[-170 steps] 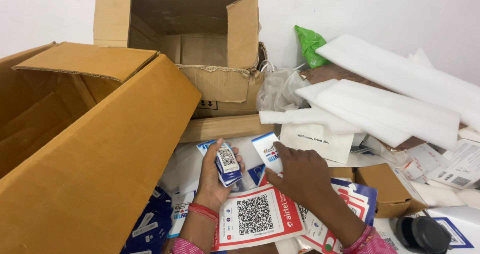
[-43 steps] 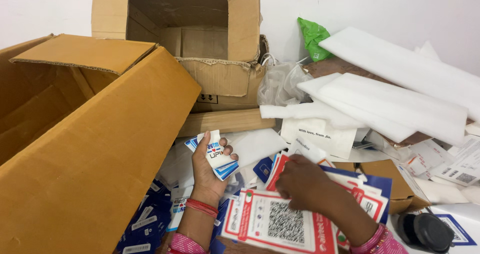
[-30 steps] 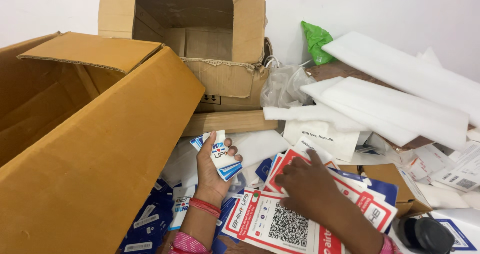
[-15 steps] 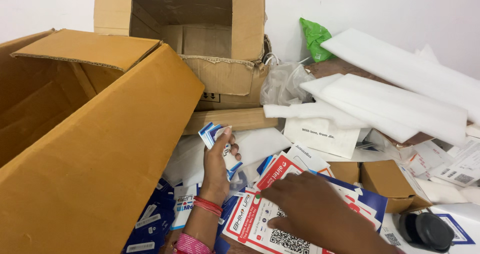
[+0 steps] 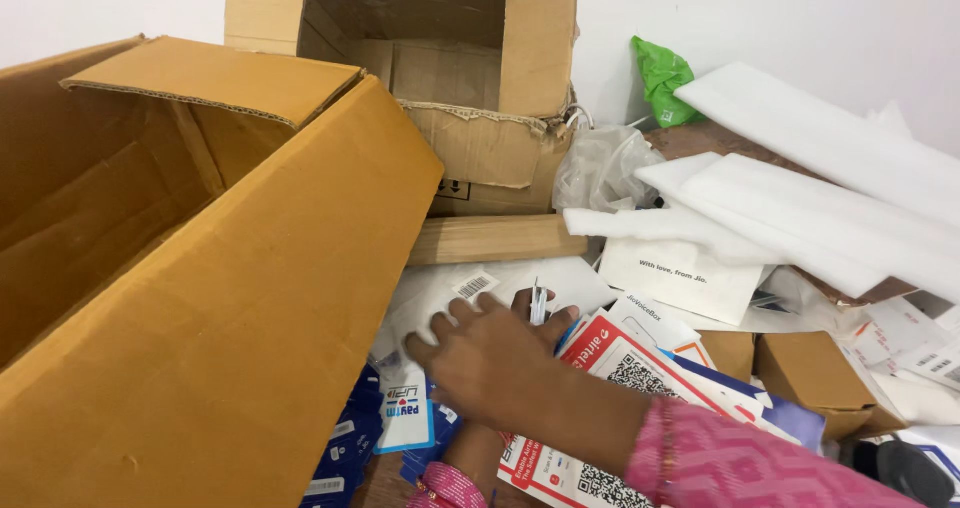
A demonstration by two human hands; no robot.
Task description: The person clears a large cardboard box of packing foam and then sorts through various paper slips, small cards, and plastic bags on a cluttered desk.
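My right hand (image 5: 488, 356) reaches across to the left with its fingers spread, palm down over white envelopes (image 5: 440, 293) and holding nothing. It covers most of my left hand (image 5: 557, 317), of which only fingertips and the forearm below show. My left hand grips a thin stack of small blue-and-white cards (image 5: 538, 303), seen edge-on just above my right hand. Red-and-white code sheets (image 5: 625, 363) lie under my right forearm. Small blue and white cards (image 5: 405, 413) lie by the big box.
A large open cardboard box (image 5: 230, 298) lies on its side at left, and a second open box (image 5: 470, 128) stands behind it. White foam sheets (image 5: 800, 208), a clear plastic bag (image 5: 600, 168), a green bag (image 5: 660, 78) and small brown boxes (image 5: 810, 378) fill the right.
My right hand has swung left from the red-and-white sheets, crossing over my left hand. The card stack in my left hand has turned edge-on. The view has shifted left.
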